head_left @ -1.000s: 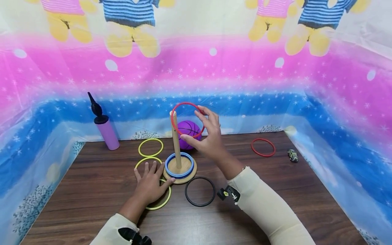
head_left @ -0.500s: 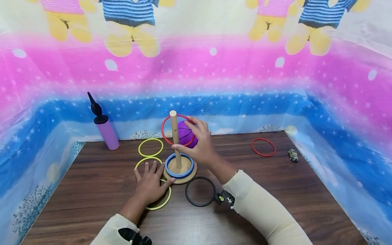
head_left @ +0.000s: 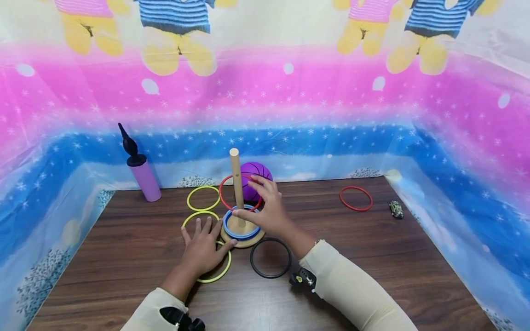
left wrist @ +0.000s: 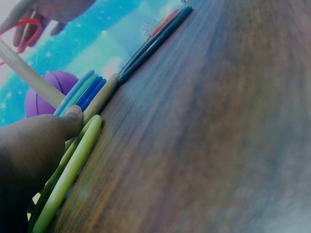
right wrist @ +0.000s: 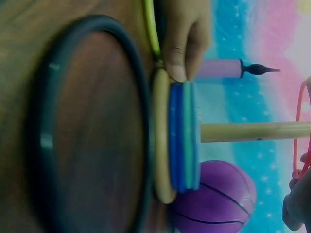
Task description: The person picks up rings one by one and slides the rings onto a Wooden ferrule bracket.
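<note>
The right hand [head_left: 269, 211] pinches a red ring [head_left: 220, 192] above the foot of the wooden peg [head_left: 237, 179]; whether it encircles the peg I cannot tell. Blue rings [right wrist: 180, 141] occupy the peg's base. Left of the peg, the left hand [head_left: 203, 252], fingers spread and gripping nothing, partly covers yellow rings [head_left: 188, 201]. A purple ball [head_left: 258, 169] crowds close behind the peg, a pump [head_left: 146, 179] stands farther left, a black ring [head_left: 271, 277] lies front-right, and another red ring [head_left: 356, 210] and a toy car [head_left: 396, 209] lie far right.
</note>
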Motion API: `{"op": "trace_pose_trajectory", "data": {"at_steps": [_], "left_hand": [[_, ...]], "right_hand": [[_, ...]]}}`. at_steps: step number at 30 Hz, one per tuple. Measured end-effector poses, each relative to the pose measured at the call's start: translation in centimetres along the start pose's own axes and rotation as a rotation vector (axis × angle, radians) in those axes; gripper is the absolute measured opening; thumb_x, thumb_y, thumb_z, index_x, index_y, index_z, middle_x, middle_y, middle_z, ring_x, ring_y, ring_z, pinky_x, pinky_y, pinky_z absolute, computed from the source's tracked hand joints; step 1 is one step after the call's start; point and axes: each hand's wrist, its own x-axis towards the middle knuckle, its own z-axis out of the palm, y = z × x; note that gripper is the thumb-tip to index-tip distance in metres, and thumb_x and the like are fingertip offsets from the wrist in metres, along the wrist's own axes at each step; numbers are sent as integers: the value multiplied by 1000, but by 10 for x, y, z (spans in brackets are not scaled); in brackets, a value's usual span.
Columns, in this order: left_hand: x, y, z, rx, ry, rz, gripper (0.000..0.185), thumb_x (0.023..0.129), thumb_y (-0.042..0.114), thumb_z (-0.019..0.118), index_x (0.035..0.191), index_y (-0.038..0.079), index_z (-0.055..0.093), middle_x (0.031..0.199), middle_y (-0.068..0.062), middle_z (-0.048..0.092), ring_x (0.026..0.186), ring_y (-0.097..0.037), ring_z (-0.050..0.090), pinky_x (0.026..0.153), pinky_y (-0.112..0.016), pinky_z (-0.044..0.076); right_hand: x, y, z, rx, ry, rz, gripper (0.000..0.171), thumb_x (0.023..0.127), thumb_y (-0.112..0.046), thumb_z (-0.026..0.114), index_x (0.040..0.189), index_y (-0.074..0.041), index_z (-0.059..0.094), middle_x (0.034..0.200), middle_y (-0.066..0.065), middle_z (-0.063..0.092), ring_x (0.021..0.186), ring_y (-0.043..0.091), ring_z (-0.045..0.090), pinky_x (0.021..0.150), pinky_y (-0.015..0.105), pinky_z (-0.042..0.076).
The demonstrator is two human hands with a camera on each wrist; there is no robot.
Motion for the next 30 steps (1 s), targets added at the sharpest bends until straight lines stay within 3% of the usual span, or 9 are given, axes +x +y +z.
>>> {"op": "trace_pose_trajectory", "data": {"at_steps": [15,30], "left_hand": [[0,-1,0,-2,8,0,89,106,70,55,172,14,36,177,-30,28,164,-62,12,121,-91,-3],[-1,0,0,-1,13,12,88,106,69,56,172,13,37,176,-30,30,164,-62,13,121,-91,-2]], "right_hand": [[-9,17,14,-17,-87,87,79,86,-36,96,150,-1,65,168,13,48,155,36,37,123,75,25],[-15,29,22,-15,-104,134,78,84,-37,97,146,-1,68,166,13,52,155,37,38,122,73,26]]}}
